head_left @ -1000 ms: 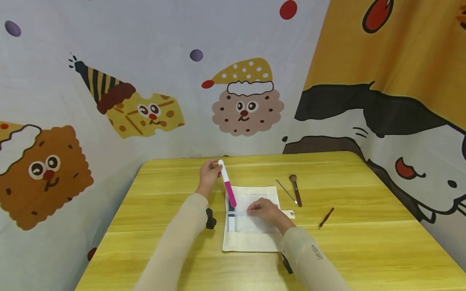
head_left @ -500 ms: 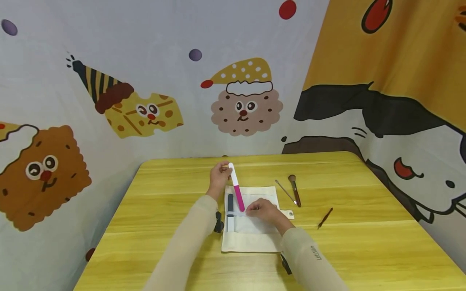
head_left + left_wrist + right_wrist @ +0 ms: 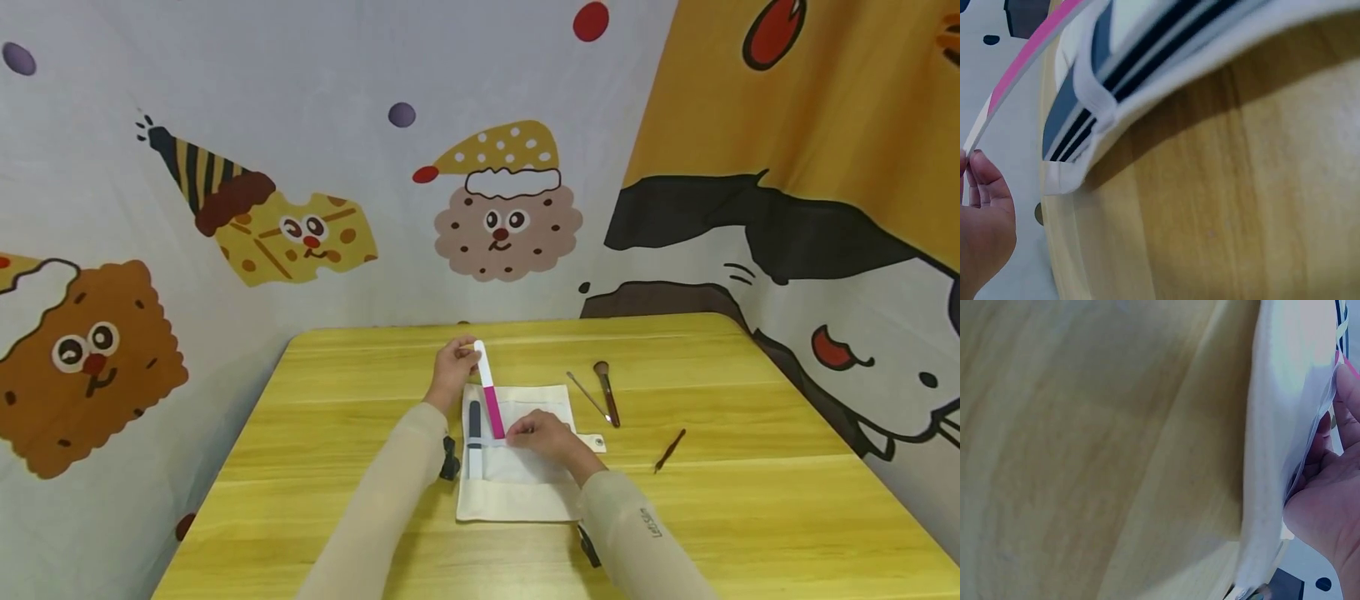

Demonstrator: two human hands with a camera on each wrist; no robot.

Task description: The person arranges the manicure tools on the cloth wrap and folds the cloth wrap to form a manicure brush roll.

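A pink-and-white nail file (image 3: 491, 404) slants over an opened cream fabric pouch (image 3: 517, 502). My left hand (image 3: 454, 367) pinches its white upper end between thumb and fingers. The pink lower end is right at the pouch's pale elastic band (image 3: 1087, 81), close to my right fingertips. My right hand (image 3: 546, 433) pinches that band and lifts it; the right wrist view shows the band (image 3: 1325, 400) drawn up at the thumb and fingertips. A flat tool (image 3: 475, 425), dark grey above and pale below, lies under the band along the pouch's left side.
On the wooden table (image 3: 337, 433), right of the pouch, lie a thin metal tool (image 3: 588, 395), a brush (image 3: 607, 393) with a brown handle and a short brown pointed tool (image 3: 670, 451). The pouch's snap tab (image 3: 595, 442) sticks out rightward. A printed curtain hangs behind the table.
My left hand has moved right and slightly nearer with the nail file, whose pink end has passed from over the grey tool to beside my right fingertips. The right hand has barely moved.
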